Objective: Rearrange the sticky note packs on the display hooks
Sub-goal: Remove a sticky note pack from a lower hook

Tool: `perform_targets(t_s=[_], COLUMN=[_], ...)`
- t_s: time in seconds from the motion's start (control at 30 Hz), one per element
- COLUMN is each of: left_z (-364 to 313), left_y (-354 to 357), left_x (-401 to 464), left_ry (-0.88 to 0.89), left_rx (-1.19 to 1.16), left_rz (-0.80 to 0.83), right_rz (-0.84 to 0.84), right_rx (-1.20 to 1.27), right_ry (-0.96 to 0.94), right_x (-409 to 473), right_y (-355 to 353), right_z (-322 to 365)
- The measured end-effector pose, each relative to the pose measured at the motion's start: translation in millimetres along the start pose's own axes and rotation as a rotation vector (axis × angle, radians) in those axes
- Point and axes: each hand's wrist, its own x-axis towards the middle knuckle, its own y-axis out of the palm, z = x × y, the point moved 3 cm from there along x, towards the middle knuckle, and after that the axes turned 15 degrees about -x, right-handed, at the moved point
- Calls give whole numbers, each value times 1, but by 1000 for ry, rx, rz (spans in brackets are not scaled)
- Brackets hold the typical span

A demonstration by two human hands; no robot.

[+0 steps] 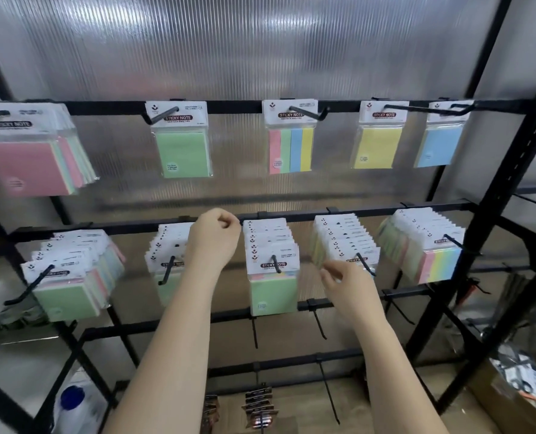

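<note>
**Q:** Sticky note packs [272, 267] — where did they hang, and what did your hands have?

**A:** They hung in stacks on black hooks [275, 264] along two rails of the rack [492, 214]. The upper rail carried thin stacks; the lower rail carried five full ones. My left hand [214, 239] was up at the lower rail, between the second and third stacks, its fingers curled in loosely. Whether it pinched anything, I could not tell. My right hand [349, 285] sat just in front of the fourth stack [345, 242], fingers bent toward the front pack, touching or nearly so; no firm grip showed.

**Q:** What could have gone wrong from there?

**A:** In my judgement, a pack pulled sideways instead of straight along its hook could have torn at the hanging hole. On such full hooks, tugging one pack could also have dragged its neighbours off the upturned tip.

**Q:** What else was around, and what stood in the way?

**A:** Bare hooks [320, 324] jutted from the rails below, near my forearms. A blue-capped bottle [72, 402] stood at lower left, and a box of goods [517, 380] at lower right.
</note>
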Motion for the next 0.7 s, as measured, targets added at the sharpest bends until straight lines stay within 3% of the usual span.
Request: perform_targets(t_s=[0.3,0.7], left_z=[-1,14], left_y=[25,39], left_x=[-16,-49], left_ry=[51,-62], left_rx=[90,96], left_rz=[15,-109], right_rz=[-37,33], right_rx=[-55,274], right_ry=[349,230], right_x=[-4,26], right_y=[-11,-8], right_z=[-64,-90])
